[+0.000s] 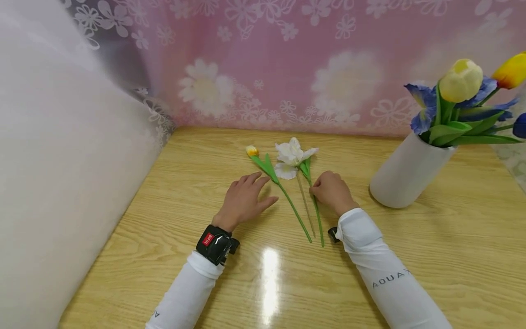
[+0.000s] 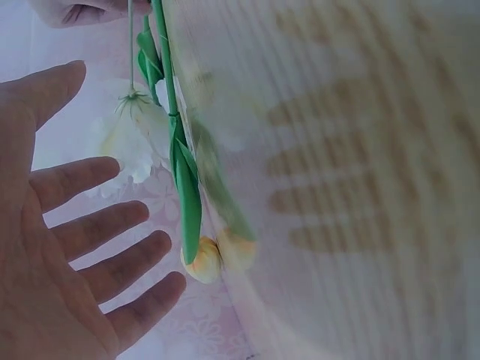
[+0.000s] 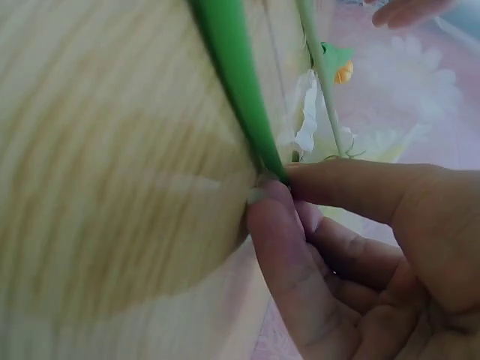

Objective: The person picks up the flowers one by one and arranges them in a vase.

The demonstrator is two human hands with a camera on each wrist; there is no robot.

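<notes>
The right hand point(image 1: 332, 192) pinches a smooth, slim green stem point(image 1: 319, 224) over the glossy wood-grain table point(image 1: 164, 274); ruffled petals of a white flower point(image 1: 289, 153) crowd its leafy top at ten o'clock; at nine, the left hand point(image 1: 244, 201) spreads empty fingers beside a yellow-white tulip point(image 1: 252, 151); at three, a smooth white vase point(image 1: 411, 171).

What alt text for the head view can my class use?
A person's right grip pinches a green stem on a wooden table, while the outspread left grip is near a yellow tulip. A white flower lies between them; a white vase of mixed flowers stands at right.
</notes>
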